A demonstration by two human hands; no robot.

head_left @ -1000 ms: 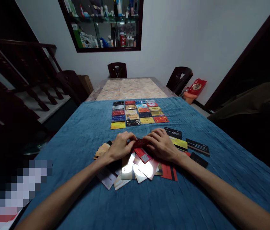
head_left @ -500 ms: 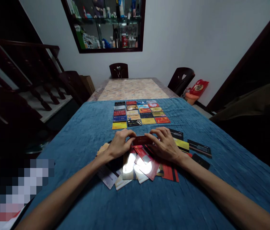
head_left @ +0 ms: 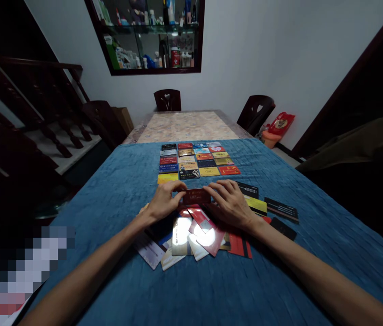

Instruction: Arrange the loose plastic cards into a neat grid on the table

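Observation:
A dark red card (head_left: 196, 196) is held between both hands, its printed face tilted up. My left hand (head_left: 165, 199) pinches its left end, thumb and fingers closed on it. At the other end, my right hand (head_left: 228, 201) grips the card with its fingertips. Beneath the hands lies a loose pile of overlapping cards, among them a pale gold card (head_left: 180, 237), a pink card (head_left: 212, 241) and a red card (head_left: 241, 244). Farther off, several cards stand in neat rows, with a yellow card (head_left: 168, 178) at the near left corner.
A blue cloth (head_left: 117, 271) covers the near part of the table. Black cards (head_left: 281, 210) and a yellow one lie right of my right hand. Chairs (head_left: 256, 111) surround the table's far half, and a stair railing (head_left: 42, 104) stands at left.
Both hands have shifted slightly left and up with the dark red card. Its face is now tilted more toward me, so its printing shows more clearly.

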